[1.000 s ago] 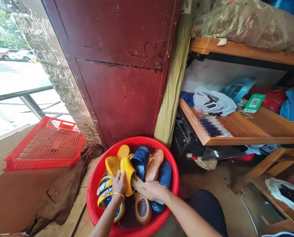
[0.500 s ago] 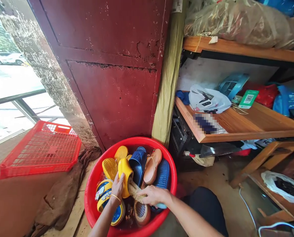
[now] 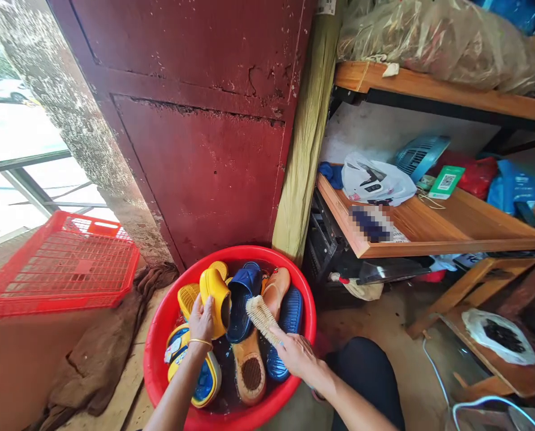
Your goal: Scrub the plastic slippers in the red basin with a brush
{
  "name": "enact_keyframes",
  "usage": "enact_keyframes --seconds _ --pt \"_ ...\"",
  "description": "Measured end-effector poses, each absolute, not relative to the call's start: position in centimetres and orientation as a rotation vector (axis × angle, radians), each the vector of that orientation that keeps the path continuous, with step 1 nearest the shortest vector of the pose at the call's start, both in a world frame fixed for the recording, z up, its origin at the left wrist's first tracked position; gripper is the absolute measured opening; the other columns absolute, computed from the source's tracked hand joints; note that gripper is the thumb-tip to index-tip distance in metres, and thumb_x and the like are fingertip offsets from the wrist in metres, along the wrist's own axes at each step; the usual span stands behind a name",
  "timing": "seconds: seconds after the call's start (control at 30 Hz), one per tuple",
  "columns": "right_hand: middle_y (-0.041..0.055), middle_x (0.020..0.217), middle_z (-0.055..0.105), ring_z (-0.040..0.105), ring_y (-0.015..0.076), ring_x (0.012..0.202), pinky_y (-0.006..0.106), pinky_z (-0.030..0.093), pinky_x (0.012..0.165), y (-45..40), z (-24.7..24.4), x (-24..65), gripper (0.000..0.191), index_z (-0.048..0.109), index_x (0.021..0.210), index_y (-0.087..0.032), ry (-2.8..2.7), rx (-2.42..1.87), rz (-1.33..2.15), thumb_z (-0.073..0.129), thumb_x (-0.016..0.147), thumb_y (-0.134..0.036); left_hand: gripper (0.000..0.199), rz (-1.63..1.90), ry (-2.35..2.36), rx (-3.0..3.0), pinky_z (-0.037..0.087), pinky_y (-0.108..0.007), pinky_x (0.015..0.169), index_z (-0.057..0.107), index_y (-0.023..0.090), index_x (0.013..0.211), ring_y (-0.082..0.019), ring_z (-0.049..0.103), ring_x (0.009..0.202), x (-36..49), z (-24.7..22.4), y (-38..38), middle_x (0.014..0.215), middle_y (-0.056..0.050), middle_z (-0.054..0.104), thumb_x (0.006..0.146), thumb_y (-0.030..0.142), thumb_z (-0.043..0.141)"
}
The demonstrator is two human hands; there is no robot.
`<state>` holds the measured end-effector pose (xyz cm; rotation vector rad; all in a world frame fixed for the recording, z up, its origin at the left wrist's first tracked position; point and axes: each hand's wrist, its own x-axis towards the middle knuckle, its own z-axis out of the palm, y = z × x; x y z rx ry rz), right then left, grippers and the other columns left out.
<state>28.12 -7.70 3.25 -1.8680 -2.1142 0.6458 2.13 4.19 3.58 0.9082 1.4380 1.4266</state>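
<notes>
Yellow rounded-toe plastic clog [image 3: 214, 297]: at eleven o'clock within the rim of the round red plastic basin [image 3: 309, 320]. Expect it light, flexible and, if wet, slippery. Hold its side wall, where the left hand [image 3: 201, 325] grips; the right hand [image 3: 296, 355] grips a pale-bristled brush [image 3: 262, 318] (clear of the clog).

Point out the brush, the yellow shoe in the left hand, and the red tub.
Brush [image 3: 262, 317], head view: on its bristles.
Yellow shoe [image 3: 214, 288], head view: on its upper.
Red tub [image 3: 310, 317], head view: on the rim's right side.
</notes>
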Motion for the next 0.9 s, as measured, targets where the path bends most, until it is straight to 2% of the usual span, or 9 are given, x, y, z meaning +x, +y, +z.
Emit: enact_keyframes --seconds 0.1,0.2,0.3,0.4,0.5,0.63,0.7,0.8,0.9 --pt "0.0074 0.12 0.075 0.071 0.0256 0.107 0.035 0.05 0.097 -8.4 2.8 28.3 0.057 0.052 0.149 -0.03 -2.163 -1.808 0.701 0.05 0.092 -0.027 0.064 1.467 1.499 1.065 0.045 -0.046 0.112 0.044 0.019 0.147 -0.03 0.055 0.135 1.6 4.0 5.1 0.141 -0.015 0.062 0.087 0.037 0.056" --pt "0.0071 0.122 0.075 0.072 0.0271 0.107 0.036 0.052 0.094 -8.4 2.9 28.0 0.061 0.048 0.151 -0.032 -2.114 -1.819 0.757 0.053 0.091 -0.028 0.056 1.436 1.82 1.407 0.034 -0.051 0.119 0.051 0.017 0.14 -0.033 0.047 0.141 1.4 4.9 5.1 0.145 -0.017 0.057 0.086 0.031 0.054" --pt "0.0067 0.127 0.073 0.071 0.0272 0.111 0.035 0.052 0.095 -8.2 3.2 28.0 0.056 0.051 0.149 -0.031 -2.029 -1.79 0.828 0.05 0.093 -0.03 0.043 1.196 1.943 1.715 0.041 -0.049 0.112 0.057 0.017 0.129 -0.033 0.059 0.127 2.1 5.8 3.4 0.131 -0.018 0.065 0.092 0.035 0.043" --pt "0.007 0.134 0.068 0.068 0.0265 0.117 0.036 0.05 0.1 -7.9 3.3 28.3 0.055 0.052 0.149 -0.026 -1.959 -1.709 0.899 0.049 0.094 -0.032 0.043 0.563 1.706 1.921 0.051 -0.043 0.094 0.062 0.021 0.116 -0.031 0.071 0.102 3.7 5.5 0.1 0.106 -0.014 0.074 0.094 0.05 0.04" --pt "0.0076 0.137 0.066 0.067 0.0254 0.119 0.035 0.049 0.101 -7.8 3.1 28.4 0.054 0.052 0.148 -0.024 -1.898 -1.699 0.901 0.049 0.095 -0.032 0.06 0.066 1.607 1.958 0.049 -0.048 0.095 0.064 0.021 0.121 -0.039 0.07 0.108 5.5 4.2 -3.6 0.118 -0.021 0.072 0.083 0.065 0.053" --pt "0.0061 0.132 0.069 0.067 0.024 0.119 0.034 0.048 0.102 -7.9 2.6 28.0 0.051 0.054 0.147 -0.028 -1.884 -1.77 0.805 0.049 0.096 -0.031 0.104 -0.147 1.626 1.924 0.043 -0.056 0.101 0.04 0.002 0.148 -0.048 0.061 0.122 7.3 2.7 -6.5 0.128 -0.034 0.064 0.076 0.075 0.051" --pt "0.006 0.128 0.072 0.07 0.0238 0.113 0.033 0.05 0.099 -8.0 2.3 27.7 0.05 0.054 0.146 -0.029 -1.892 -1.795 0.786 0.049 0.096 -0.031 0.113 -0.161 1.632 1.915 0.042 -0.054 0.104 0.029 -0.001 0.154 -0.047 0.056 0.129 7.9 2.3 -6.9 0.138 -0.035 0.057 0.071 0.071 0.059" --pt "0.0063 0.124 0.074 0.073 0.0233 0.105 0.033 0.053 0.095 -8.1 2.0 27.4 0.046 0.057 0.143 -0.028 -1.843 -1.807 0.722 0.047 0.098 -0.033 0.115 -0.15 1.654 1.917 0.04 -0.054 0.107 0.021 -0.004 0.156 -0.046 0.054 0.132 8.4 2.0 -6.5 0.146 -0.037 0.049 0.066 0.048 0.069" --pt "0.0065 0.132 0.069 0.07 0.0218 0.113 0.031 0.052 0.097 -8.3 1.7 27.6 0.047 0.054 0.146 -0.026 -1.71 -1.758 0.608 0.041 0.101 -0.033 0.104 0.053 1.612 1.748 0.04 -0.055 0.107 0.031 -0.006 0.152 -0.046 0.059 0.125 7.8 3.0 -4.9 0.136 -0.038 0.057 0.064 0.036 0.068"
